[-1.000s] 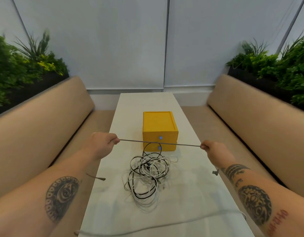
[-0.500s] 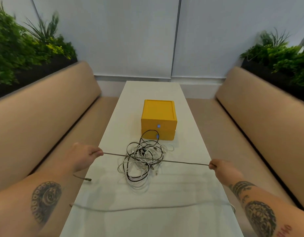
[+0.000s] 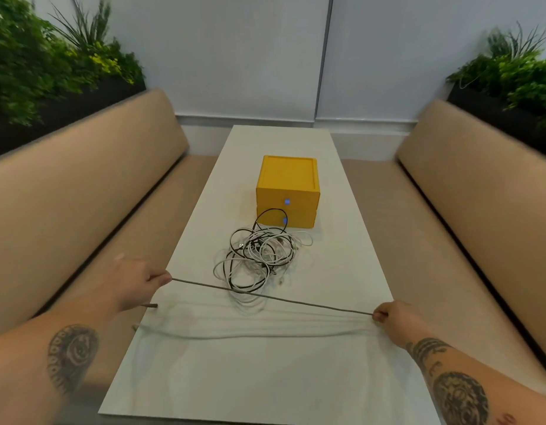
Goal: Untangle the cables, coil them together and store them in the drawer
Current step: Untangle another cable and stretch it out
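A grey cable (image 3: 271, 297) is stretched taut between my two hands, low over the white table (image 3: 265, 372). My left hand (image 3: 137, 282) pinches one end at the table's left edge, and a short tail of it sticks out below the hand. My right hand (image 3: 394, 317) pinches the other end near the right edge. Beyond the taut cable lies a tangle of black and white cables (image 3: 259, 256). Behind the tangle stands a yellow two-drawer box (image 3: 287, 191), both drawers shut. A second pale grey cable (image 3: 250, 334) lies slack across the table just below my hands.
Tan padded benches (image 3: 81, 191) run along both sides of the narrow table. Green plants in dark planters (image 3: 45, 62) sit behind the bench backs. A white wall closes the far end.
Both hands have lowered the taut grey cable toward me, from in front of the yellow box to this side of the tangle. The right end has dropped lower than the left.
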A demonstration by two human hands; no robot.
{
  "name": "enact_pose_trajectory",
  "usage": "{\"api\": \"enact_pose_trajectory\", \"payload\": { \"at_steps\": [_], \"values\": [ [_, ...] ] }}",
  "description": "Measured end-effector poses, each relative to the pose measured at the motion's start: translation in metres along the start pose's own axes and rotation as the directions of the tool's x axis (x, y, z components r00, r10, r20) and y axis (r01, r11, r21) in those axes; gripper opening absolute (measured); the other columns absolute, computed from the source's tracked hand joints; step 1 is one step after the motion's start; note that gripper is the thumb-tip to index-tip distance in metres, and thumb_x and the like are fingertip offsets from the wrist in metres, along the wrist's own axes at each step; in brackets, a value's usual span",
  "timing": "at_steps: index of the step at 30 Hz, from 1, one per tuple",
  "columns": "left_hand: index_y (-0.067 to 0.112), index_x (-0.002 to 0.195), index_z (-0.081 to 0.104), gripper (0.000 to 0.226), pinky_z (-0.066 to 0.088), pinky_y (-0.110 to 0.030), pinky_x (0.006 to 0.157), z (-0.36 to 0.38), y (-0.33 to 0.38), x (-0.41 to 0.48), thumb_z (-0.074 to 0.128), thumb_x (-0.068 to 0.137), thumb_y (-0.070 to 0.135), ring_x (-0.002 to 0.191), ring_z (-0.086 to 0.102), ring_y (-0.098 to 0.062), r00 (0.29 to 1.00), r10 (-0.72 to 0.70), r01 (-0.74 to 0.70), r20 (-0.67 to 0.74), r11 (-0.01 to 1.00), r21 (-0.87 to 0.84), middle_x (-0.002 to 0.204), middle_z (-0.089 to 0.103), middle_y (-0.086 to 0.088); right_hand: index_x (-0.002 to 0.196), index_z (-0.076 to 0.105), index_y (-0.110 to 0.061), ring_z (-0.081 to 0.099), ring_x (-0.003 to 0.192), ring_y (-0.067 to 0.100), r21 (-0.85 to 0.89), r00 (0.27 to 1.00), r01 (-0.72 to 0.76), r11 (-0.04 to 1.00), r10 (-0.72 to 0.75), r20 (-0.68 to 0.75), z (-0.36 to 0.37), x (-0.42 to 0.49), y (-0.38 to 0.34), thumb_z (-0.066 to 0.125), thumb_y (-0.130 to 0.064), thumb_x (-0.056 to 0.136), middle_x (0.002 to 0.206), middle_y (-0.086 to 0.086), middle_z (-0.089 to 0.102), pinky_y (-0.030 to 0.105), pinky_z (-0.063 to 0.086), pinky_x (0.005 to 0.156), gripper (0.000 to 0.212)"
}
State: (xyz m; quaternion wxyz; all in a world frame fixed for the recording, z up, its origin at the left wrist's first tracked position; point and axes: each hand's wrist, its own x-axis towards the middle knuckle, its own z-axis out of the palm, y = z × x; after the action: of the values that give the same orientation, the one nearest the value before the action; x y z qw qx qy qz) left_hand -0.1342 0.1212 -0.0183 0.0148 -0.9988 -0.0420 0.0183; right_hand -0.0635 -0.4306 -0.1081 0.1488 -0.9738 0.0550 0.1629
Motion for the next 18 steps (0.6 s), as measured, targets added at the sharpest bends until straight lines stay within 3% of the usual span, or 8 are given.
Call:
{"api": "enact_pose_trajectory", "payload": {
  "at_steps": [2,5,10,14,18],
  "values": [
    [0.045,0.091,0.070,0.030,0.023,-0.031,0.078,0.003,-0.001,0.000,0.042,0.101,0.051,0.088,0.056,-0.011,1.000,-0.007,0.007,-0.004,0.998,0.063,0.081,0.063,0.009,0.071,0.061,-0.041,0.060,0.081,0.014,0.007,1.000,-0.010,1.000,0.010,-0.007,0.003,-0.001,-0.002,0.063,-0.027,0.092,0.093,-0.005,0.066,0.023,0.045,0.072,0.025],
    [0.050,0.098,0.070,0.028,0.019,-0.031,0.079,0.015,0.000,-0.003,0.042,0.100,0.051,0.094,0.053,-0.007,0.996,-0.059,0.055,0.067,0.996,0.065,0.084,0.063,0.015,0.072,0.063,-0.041,0.062,0.085,0.014,0.013,1.000,-0.013,1.000,0.013,0.011,0.002,-0.001,-0.002,0.065,-0.026,0.091,0.096,-0.006,0.068,0.022,0.047,0.075,0.024],
    [0.056,0.077,0.063,0.029,0.029,-0.032,0.084,0.045,0.002,-0.017,0.043,0.096,0.046,0.095,0.051,-0.008,0.976,-0.126,0.125,0.177,0.992,0.021,0.091,0.067,0.020,0.076,0.066,-0.046,0.063,0.091,0.011,0.037,1.000,0.006,0.999,-0.006,-0.005,0.007,-0.007,0.005,0.068,-0.032,0.088,0.098,-0.012,0.069,0.024,0.051,0.085,0.019],
    [0.046,0.089,0.067,0.028,0.036,-0.032,0.091,0.072,0.003,-0.028,0.041,0.095,0.040,0.090,0.054,-0.008,0.970,-0.152,0.145,0.188,0.988,0.050,0.089,0.067,0.018,0.079,0.069,-0.048,0.060,0.101,0.015,0.053,0.997,0.028,0.998,-0.024,-0.072,0.013,-0.013,0.011,0.062,-0.033,0.090,0.100,-0.012,0.067,0.033,0.051,0.091,0.019],
    [0.039,0.077,0.065,0.038,0.049,-0.031,0.082,0.090,-0.015,-0.032,0.036,0.087,0.061,0.088,0.060,-0.007,0.960,-0.207,0.197,0.188,0.978,0.070,0.087,0.067,0.018,0.097,0.075,-0.039,0.053,0.110,0.019,0.063,0.991,0.038,0.997,-0.030,-0.127,0.021,-0.016,0.012,0.060,-0.034,0.092,0.103,-0.007,0.065,0.035,0.048,0.095,0.016]
  ]
}}
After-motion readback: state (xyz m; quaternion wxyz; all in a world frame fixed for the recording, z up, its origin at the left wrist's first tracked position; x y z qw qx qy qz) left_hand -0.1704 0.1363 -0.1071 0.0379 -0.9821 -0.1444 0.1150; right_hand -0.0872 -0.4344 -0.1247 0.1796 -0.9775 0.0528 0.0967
